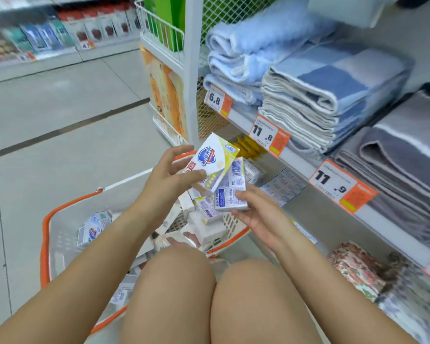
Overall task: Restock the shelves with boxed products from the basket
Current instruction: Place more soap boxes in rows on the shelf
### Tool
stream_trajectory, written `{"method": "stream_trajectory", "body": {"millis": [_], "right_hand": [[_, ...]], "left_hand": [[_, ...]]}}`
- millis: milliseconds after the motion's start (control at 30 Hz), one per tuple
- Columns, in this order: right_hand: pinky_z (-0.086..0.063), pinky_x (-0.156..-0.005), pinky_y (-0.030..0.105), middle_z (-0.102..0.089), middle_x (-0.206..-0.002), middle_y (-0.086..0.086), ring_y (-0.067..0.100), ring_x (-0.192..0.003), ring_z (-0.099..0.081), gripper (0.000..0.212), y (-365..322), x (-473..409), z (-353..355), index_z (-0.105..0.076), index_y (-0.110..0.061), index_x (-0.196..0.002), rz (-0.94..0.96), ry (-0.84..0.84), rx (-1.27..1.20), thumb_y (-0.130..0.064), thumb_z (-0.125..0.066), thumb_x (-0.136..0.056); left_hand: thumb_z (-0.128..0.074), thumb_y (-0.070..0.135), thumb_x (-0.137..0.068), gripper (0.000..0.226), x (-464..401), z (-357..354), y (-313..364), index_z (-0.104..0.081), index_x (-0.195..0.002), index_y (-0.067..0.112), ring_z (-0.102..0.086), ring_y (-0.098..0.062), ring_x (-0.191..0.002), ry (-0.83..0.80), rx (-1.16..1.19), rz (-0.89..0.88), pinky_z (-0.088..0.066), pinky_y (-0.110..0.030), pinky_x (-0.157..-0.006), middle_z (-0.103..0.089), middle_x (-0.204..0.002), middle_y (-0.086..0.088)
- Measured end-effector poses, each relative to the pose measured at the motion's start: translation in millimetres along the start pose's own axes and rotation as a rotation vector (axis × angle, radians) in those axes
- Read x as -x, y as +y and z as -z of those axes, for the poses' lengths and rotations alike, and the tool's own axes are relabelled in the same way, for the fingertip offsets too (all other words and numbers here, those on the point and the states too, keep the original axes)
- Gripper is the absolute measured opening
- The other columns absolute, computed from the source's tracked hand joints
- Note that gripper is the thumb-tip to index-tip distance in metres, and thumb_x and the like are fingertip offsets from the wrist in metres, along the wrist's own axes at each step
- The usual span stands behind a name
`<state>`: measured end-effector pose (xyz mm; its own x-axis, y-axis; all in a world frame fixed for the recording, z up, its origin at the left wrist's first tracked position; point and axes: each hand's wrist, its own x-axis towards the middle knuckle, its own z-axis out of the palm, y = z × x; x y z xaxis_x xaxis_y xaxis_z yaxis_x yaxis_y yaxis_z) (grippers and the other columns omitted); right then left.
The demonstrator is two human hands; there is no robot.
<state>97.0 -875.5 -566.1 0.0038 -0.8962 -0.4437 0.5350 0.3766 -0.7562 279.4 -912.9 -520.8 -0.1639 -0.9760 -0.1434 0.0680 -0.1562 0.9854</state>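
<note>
Our left hand [169,175] pinches one soap box [212,157]; our right hand [256,212] grips another [231,192]; many remain in the near basket [45,232].

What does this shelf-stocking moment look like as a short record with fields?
left hand: pinches a yellow soap box
right hand: holds a second soap box, barcode side up
basket: orange-rimmed, on the floor, more boxes inside
shelf above: folded towels
price tags: 6.8, 11.8, 11.9

Orange-rimmed basket [44,234], blue-checked towels [333,90]
</note>
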Motion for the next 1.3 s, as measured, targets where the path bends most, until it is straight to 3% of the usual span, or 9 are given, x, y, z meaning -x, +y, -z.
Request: {"method": "stream_trajectory", "body": {"millis": [100,233,367,500,667,800,933,1033,1300], "right_hand": [[-0.058,-0.071,0.028,-0.072,-0.105,0.008,0.017,-0.085,-0.07,0.033,-6.2,10.9,9.2,-0.059,-0.012,-0.118,0.254,0.139,0.166,0.0,-0.06,-0.088],[-0.048,-0.091,0.027,-0.065,-0.119,-0.008,0.004,-0.107,-0.06,0.049,-9.6,27.6,22.1,-0.053,-0.027,-0.127,0.894,0.328,0.639,-0.005,-0.063,-0.084],[-0.033,-0.111,0.027,-0.05,-0.137,0.013,0.025,-0.13,-0.044,0.038,-17.3,28.0,47.7,-0.047,-0.027,-0.131,1.379,0.172,1.291,-0.017,-0.044,-0.095],[-0.03,-0.114,0.027,-0.047,-0.139,0.017,0.034,-0.131,-0.041,0.032,-15.4,28.8,58.3,-0.049,-0.025,-0.129,1.464,0.129,1.42,-0.021,-0.032,-0.103],[-0.04,-0.107,0.039,-0.032,-0.149,0.013,0.031,-0.139,-0.034,0.047,-14.4,35.8,52.3,-0.048,-0.027,-0.133,1.309,0.044,1.296,-0.011,-0.043,-0.09],[-0.037,-0.107,0.027,-0.027,-0.156,0.004,0.005,-0.141,-0.029,0.046,-11.7,45.1,38.8,-0.045,-0.042,-0.136,1.014,0.044,0.989,-0.036,-0.045,-0.091],[-0.05,-0.09,0.02,-0.056,-0.132,-0.014,-0.001,-0.118,-0.055,0.058,-14.9,45.8,19.5,-0.038,-0.033,-0.143,0.609,0.076,0.483,-0.028,-0.062,-0.091],[-0.054,-0.09,0.03,-0.066,-0.122,-0.001,0.016,-0.111,-0.063,0.051,-12.9,41.2,18.8,-0.046,-0.024,-0.138,0.327,-0.031,0.243,-0.017,-0.062,-0.09],[-0.043,-0.106,0.044,-0.064,-0.126,0.007,0.024,-0.119,-0.058,0.053,-4.2,40.1,14.3,-0.053,-0.017,-0.13,0.293,-0.103,0.177,-0.034,-0.064,-0.082]], "left_hand": [[-0.065,0.001,-0.083,0.034,7.7,-12.4,14.0,-0.061,-0.114,0.016,-0.068,-0.021,-0.079,0.053,0.069,0.039,-0.056,-0.027,-0.069,-0.07,-0.107,-0.013],[-0.06,0.005,-0.088,0.021,17.9,-20.7,17.8,-0.062,-0.106,0.014,-0.065,-0.017,-0.069,0.144,0.038,0.106,-0.053,-0.021,-0.053,-0.069,-0.099,-0.012],[-0.058,0.012,-0.092,0.017,30.1,-28.6,13.9,-0.064,-0.108,0.014,-0.063,-0.022,-0.082,0.011,0.012,0.121,-0.054,-0.031,-0.071,-0.067,-0.101,-0.013],[-0.053,0.013,-0.095,0.017,36.4,-30.0,11.2,-0.067,-0.1,0.019,-0.065,-0.021,-0.088,-0.041,0.03,0.113,-0.053,-0.039,-0.084,-0.068,-0.098,-0.007],[-0.052,0.013,-0.095,0.02,37.3,-30.4,11.9,-0.067,-0.109,0.016,-0.068,-0.02,-0.093,-0.06,0.039,0.078,-0.053,-0.042,-0.09,-0.071,-0.104,-0.008],[-0.054,0.01,-0.094,0.021,38.1,-29.5,11.6,-0.067,-0.11,0.015,-0.068,-0.019,-0.092,-0.067,0.027,0.076,-0.052,-0.044,-0.092,-0.072,-0.101,-0.004],[-0.056,0.01,-0.092,0.021,37.7,-29.3,11.4,-0.068,-0.109,0.016,-0.068,-0.022,-0.095,-0.075,-0.009,0.081,-0.052,-0.044,-0.093,-0.071,-0.107,-0.009],[-0.059,0.011,-0.091,0.02,36.9,-27.8,9.5,-0.07,-0.106,0.018,-0.067,-0.026,-0.101,-0.065,-0.062,0.07,-0.052,-0.044,-0.094,-0.069,-0.111,-0.008],[-0.054,0.028,-0.094,0.022,35.5,-38.6,11.5,-0.067,-0.111,0.023,-0.068,-0.011,-0.092,-0.154,-0.107,0.052,-0.055,-0.025,-0.08,-0.073,-0.101,0.003]]}}
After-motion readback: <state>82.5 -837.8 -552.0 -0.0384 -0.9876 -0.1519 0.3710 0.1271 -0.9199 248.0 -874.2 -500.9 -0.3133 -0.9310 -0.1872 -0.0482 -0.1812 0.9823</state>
